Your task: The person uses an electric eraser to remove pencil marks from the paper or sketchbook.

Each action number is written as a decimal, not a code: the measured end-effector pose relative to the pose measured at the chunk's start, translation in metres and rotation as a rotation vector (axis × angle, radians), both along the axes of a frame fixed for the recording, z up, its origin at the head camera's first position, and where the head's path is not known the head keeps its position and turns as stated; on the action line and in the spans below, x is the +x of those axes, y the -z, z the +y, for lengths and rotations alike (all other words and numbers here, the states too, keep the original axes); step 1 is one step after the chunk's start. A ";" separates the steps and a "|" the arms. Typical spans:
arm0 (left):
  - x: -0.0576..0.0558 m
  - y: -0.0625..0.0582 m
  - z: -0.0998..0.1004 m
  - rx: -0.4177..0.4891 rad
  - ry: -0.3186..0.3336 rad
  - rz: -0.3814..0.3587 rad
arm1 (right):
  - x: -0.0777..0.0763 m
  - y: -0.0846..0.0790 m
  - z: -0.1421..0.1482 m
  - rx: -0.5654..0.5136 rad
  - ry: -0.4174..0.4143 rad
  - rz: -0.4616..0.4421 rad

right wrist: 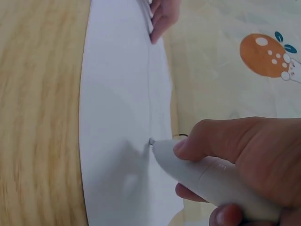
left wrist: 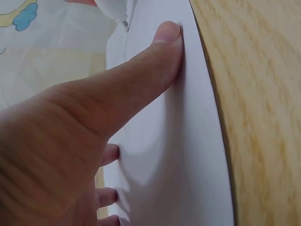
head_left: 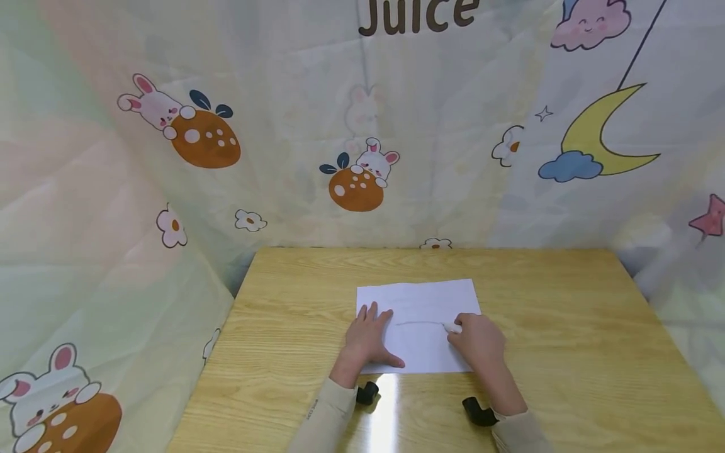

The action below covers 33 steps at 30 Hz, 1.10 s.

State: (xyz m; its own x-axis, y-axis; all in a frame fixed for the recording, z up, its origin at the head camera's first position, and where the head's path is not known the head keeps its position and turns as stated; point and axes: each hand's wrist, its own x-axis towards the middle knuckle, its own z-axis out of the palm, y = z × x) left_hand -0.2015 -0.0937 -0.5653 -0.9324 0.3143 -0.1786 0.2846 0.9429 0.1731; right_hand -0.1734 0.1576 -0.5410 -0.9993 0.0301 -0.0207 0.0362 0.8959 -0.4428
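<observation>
A white sheet of paper (head_left: 427,352) lies on the wooden table. On its left part rests my left hand (head_left: 369,340), fingers spread and thumb stretched out near the front edge. My right hand (head_left: 480,343) grips a chunky white pen-shaped tool (right wrist: 216,183) with a rounded body. The tool's small grey tip (right wrist: 151,141) sits on the paper. A thin, nearly straight line (head_left: 419,323) runs across the sheet from near the left fingers to that tip. In the left wrist view, the thumb (left wrist: 141,66) presses the paper close to its edge.
The wooden table (head_left: 283,340) extends around the paper on all sides. A printed cloth backdrop (head_left: 283,126) with rabbits and a moon hangs behind it. Black wrist mounts (head_left: 478,412) stick out by both forearms.
</observation>
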 end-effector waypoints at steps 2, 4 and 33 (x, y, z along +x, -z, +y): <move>-0.001 0.000 -0.001 0.007 0.007 0.003 | 0.001 0.000 -0.001 -0.009 0.014 0.001; -0.001 0.001 -0.002 0.003 0.009 -0.006 | 0.002 0.001 0.000 -0.017 0.037 -0.012; 0.005 -0.005 0.001 0.024 -0.010 0.002 | 0.001 -0.001 -0.013 -0.015 0.027 0.040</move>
State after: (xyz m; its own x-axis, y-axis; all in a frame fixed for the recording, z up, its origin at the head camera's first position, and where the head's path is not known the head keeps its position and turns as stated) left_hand -0.1968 -0.0929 -0.5601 -0.9357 0.3094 -0.1695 0.2758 0.9412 0.1951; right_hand -0.1723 0.1443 -0.5397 -0.9982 0.0575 0.0183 0.0427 0.8879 -0.4580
